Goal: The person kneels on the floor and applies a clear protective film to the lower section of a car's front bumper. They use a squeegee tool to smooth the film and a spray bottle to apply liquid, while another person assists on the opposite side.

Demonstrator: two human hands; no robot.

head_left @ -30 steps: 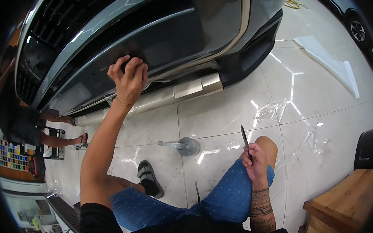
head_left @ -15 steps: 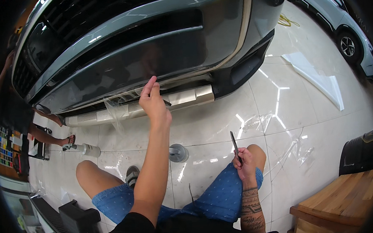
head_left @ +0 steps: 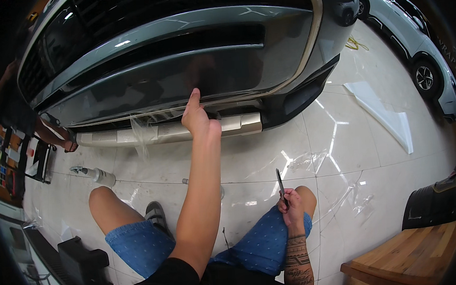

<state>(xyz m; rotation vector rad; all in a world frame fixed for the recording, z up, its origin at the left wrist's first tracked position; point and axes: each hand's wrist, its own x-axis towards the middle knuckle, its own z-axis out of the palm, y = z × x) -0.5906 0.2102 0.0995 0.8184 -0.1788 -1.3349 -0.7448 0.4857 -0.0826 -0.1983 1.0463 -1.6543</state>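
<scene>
My left hand [head_left: 200, 117] is raised to the lower edge of the dark grey car panel [head_left: 223, 72], just above the silver bumper trim [head_left: 170, 131]. One finger or the thumb points up the panel; the other fingers curl out of sight behind the hand. A small dark edge shows beside it, too little to name. My right hand [head_left: 293, 204] rests near my right knee, closed around a slim dark utility knife [head_left: 281, 185] that points up and away. Clear film [head_left: 140, 135] hangs over the trim left of my left hand.
A white spray bottle [head_left: 105, 177] lies on the tiled floor [head_left: 245, 162]. Scraps of clear film [head_left: 354, 195] and a white sheet [head_left: 380, 115] lie to the right. A wooden bench [head_left: 412, 254] stands at lower right. Another person's foot [head_left: 70, 146] is at left; a light car [head_left: 415, 37] is parked far right.
My left hand has shifted slightly right along the panel's lower edge and turned, hiding most of its fingers. The right hand still holds the knife. The view has shifted a little.
</scene>
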